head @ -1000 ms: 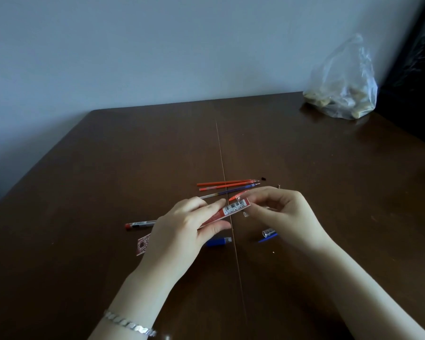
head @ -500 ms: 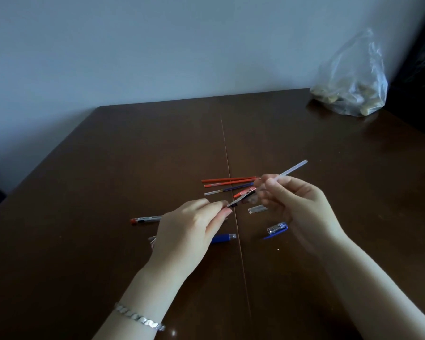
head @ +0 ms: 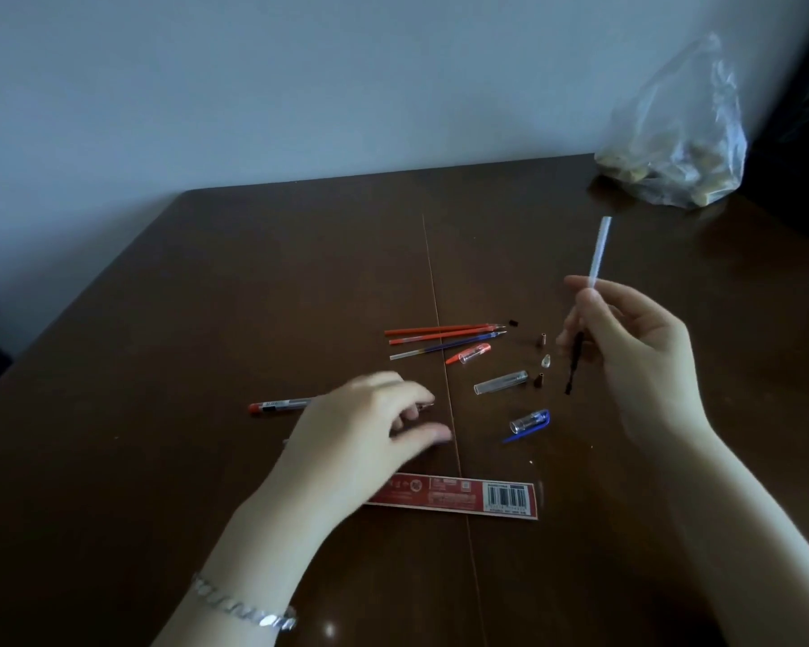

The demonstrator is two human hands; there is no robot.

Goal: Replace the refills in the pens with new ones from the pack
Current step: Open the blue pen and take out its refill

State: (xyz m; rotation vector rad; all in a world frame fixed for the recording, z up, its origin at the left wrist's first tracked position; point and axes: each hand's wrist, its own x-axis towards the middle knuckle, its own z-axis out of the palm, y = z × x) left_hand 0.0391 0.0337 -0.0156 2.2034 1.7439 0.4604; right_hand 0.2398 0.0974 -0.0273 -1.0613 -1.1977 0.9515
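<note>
Clear refill (head: 598, 249) pinched upright in right hand (head: 636, 357) at 3 o'clock, left hand (head: 365, 427) slack-fingered over pen (head: 281, 405) at 9 o'clock, pack (head: 463, 499) at 6 o'clock: avoid sweeping loose tips (head: 542, 340) off worktop (head: 206, 319) when lowering.

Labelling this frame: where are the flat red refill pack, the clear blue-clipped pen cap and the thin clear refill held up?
flat red refill pack (head: 458, 499): head view, middle of its printed face.
clear blue-clipped pen cap (head: 526, 421): head view, its clear shell.
thin clear refill (head: 599, 252): head view, upper clear stretch.
</note>
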